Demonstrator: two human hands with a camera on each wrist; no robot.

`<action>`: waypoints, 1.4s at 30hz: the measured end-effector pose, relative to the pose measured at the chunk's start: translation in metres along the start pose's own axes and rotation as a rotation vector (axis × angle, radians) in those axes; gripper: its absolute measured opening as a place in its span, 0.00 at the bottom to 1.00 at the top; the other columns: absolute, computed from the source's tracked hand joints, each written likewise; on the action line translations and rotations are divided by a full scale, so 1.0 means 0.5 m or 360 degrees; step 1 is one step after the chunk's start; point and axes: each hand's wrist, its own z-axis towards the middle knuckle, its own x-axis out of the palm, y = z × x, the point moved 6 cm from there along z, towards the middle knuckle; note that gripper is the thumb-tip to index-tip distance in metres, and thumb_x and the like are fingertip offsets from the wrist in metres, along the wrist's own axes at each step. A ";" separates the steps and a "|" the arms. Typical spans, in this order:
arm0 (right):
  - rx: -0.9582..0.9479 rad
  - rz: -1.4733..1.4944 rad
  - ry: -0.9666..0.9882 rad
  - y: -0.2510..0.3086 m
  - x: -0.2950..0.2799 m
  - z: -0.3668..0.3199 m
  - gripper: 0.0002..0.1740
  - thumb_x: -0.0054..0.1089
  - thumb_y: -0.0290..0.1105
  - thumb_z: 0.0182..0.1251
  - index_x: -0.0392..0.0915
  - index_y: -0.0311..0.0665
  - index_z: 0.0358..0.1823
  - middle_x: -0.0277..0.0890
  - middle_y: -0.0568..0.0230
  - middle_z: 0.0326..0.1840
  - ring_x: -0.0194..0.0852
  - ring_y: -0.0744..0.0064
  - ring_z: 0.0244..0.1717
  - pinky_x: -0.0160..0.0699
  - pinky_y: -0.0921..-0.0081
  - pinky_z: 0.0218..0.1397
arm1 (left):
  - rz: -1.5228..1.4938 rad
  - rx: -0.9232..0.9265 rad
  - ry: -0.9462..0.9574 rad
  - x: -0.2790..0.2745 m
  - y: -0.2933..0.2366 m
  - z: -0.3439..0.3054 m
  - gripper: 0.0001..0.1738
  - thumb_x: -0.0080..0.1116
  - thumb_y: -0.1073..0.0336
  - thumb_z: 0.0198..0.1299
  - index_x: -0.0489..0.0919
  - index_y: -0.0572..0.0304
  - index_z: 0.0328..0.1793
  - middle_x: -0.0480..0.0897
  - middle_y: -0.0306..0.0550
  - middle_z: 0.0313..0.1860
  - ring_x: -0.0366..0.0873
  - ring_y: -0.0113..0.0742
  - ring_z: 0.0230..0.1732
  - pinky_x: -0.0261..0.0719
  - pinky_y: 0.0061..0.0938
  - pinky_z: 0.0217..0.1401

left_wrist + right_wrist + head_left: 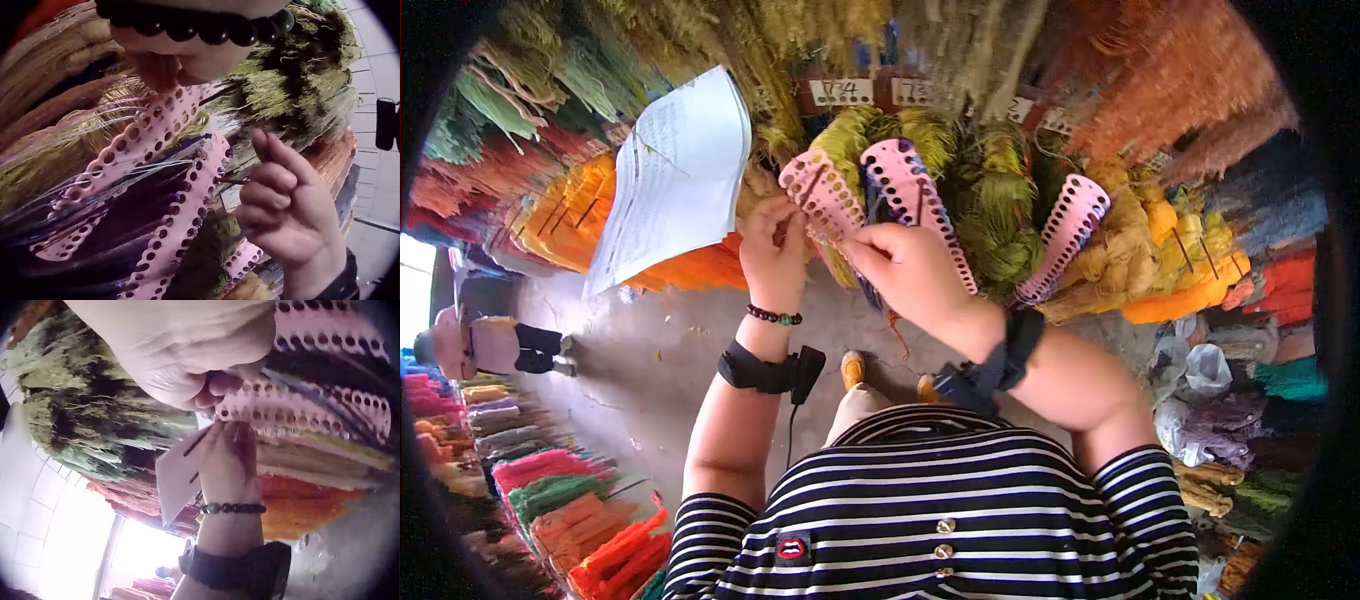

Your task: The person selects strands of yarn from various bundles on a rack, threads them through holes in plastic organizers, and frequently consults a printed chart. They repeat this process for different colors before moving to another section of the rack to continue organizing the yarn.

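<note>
My left hand pinches the top end of a pink perforated yarn card; its fingertips lie over the card's edge in the left wrist view. Pale and purple strands run from the card's holes. Close beside it, my right hand has thumb and index finger pressed together at fine yarn near that card's edge, the other fingers curled in. A second pink card, hung with dark purple yarn, is just right of the first. Further right hangs a third pink card.
Olive-green yarn hanks hang behind the cards, under numbered labels. A printed paper sheet hangs at left over orange yarn. Another person stands far left. More yarn stacks line the grey floor.
</note>
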 end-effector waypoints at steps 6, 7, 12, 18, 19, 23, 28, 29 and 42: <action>0.0083 0.0116 -0.0246 -0.046 0.079 0.072 0.11 0.58 0.34 0.67 0.81 0.33 0.39 0.80 0.47 0.29 0.81 0.51 0.31 0.76 0.64 0.33 | 0.0004 -0.0107 0.0257 -0.004 0.023 0.024 0.16 0.57 0.77 0.62 0.74 0.68 0.56 0.82 0.39 0.45 0.77 0.20 0.39 0.75 0.16 0.40; 0.0107 0.0177 -0.0272 -0.050 0.085 0.077 0.11 0.57 0.34 0.67 0.81 0.32 0.39 0.79 0.47 0.29 0.80 0.50 0.30 0.76 0.65 0.33 | -0.0118 -0.0215 0.0302 -0.002 0.032 0.025 0.16 0.57 0.77 0.62 0.74 0.69 0.56 0.82 0.39 0.46 0.77 0.20 0.38 0.75 0.16 0.40; 0.0170 0.0104 -0.0300 -0.073 0.092 0.087 0.11 0.57 0.33 0.68 0.80 0.30 0.38 0.80 0.48 0.30 0.81 0.53 0.28 0.76 0.67 0.32 | -0.0213 -0.0188 0.0505 0.003 0.051 0.039 0.25 0.55 0.79 0.62 0.66 0.67 0.65 0.80 0.42 0.45 0.76 0.22 0.37 0.75 0.17 0.41; 0.0265 0.0118 -0.0294 -0.065 0.089 0.088 0.10 0.59 0.32 0.66 0.80 0.30 0.36 0.79 0.48 0.26 0.80 0.56 0.24 0.75 0.68 0.28 | -0.0251 -0.0201 0.0647 0.011 0.057 0.055 0.29 0.52 0.83 0.61 0.62 0.66 0.69 0.82 0.46 0.44 0.80 0.27 0.42 0.78 0.19 0.44; 0.0258 0.0116 -0.0309 -0.059 0.088 0.088 0.10 0.59 0.31 0.66 0.80 0.30 0.35 0.79 0.48 0.25 0.80 0.55 0.24 0.75 0.67 0.28 | -0.0329 -0.0237 0.0682 0.014 0.046 0.058 0.29 0.51 0.84 0.61 0.62 0.66 0.69 0.82 0.47 0.45 0.80 0.28 0.43 0.78 0.19 0.44; 0.0106 -0.0063 -0.0438 -0.054 0.085 0.090 0.09 0.59 0.30 0.65 0.80 0.30 0.32 0.78 0.47 0.25 0.79 0.51 0.25 0.75 0.65 0.28 | -0.0510 -0.0331 0.0760 0.020 0.050 0.060 0.30 0.49 0.86 0.60 0.62 0.64 0.69 0.83 0.48 0.47 0.82 0.29 0.46 0.80 0.19 0.45; 0.0145 -0.0174 -0.0381 -0.041 0.079 0.094 0.11 0.57 0.32 0.65 0.79 0.30 0.29 0.77 0.43 0.26 0.78 0.44 0.28 0.75 0.58 0.31 | -0.0576 -0.0553 0.0807 0.031 0.020 0.065 0.29 0.48 0.87 0.61 0.63 0.62 0.69 0.84 0.45 0.43 0.82 0.28 0.40 0.80 0.18 0.40; 0.0144 -0.0191 -0.0372 -0.040 0.079 0.094 0.12 0.56 0.32 0.65 0.79 0.30 0.28 0.76 0.43 0.26 0.78 0.43 0.29 0.74 0.57 0.31 | -0.0559 -0.0546 0.0822 0.032 0.017 0.064 0.29 0.48 0.87 0.61 0.63 0.62 0.68 0.84 0.45 0.42 0.82 0.27 0.39 0.79 0.18 0.38; 0.0409 0.0296 -0.0114 -0.081 0.079 0.080 0.09 0.53 0.33 0.71 0.73 0.35 0.45 0.80 0.54 0.28 0.83 0.59 0.29 0.78 0.66 0.33 | 0.0086 -0.0202 0.0436 -0.045 0.052 0.052 0.18 0.52 0.80 0.63 0.71 0.65 0.59 0.78 0.42 0.43 0.76 0.27 0.36 0.77 0.21 0.42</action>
